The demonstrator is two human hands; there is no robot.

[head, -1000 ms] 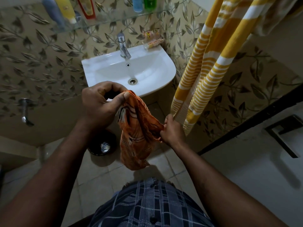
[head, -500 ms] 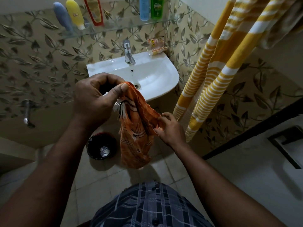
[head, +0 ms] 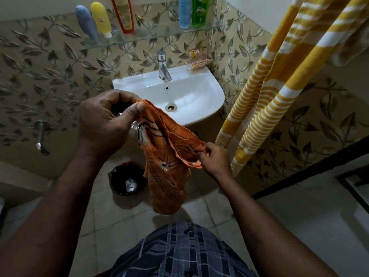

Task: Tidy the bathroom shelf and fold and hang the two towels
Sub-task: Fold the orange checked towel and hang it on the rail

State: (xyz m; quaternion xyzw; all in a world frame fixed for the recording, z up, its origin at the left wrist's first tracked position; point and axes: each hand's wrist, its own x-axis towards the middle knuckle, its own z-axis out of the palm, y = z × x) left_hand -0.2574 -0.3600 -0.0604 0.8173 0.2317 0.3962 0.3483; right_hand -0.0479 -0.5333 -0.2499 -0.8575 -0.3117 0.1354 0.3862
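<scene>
This is a small home bathroom: a white washbasin (head: 215, 90) with a chrome tap (head: 163, 65) is fixed to walls of leaf-patterned tiles (head: 50, 76). A glass shelf (head: 151, 36) above it carries toiletry bottles (head: 100, 19). A yellow striped towel (head: 279, 76) hangs at the right, and a small waste bin (head: 112, 176) stands on the tiled floor (head: 119, 216).

Orange towel (head: 165, 162) being drawn open
The right hand (head: 214, 160) is sliding rightward along the towel's edge, away from the left hand (head: 105, 124), its fingers (head: 201, 154) pinching the hem and stretching the cloth wider.
</scene>
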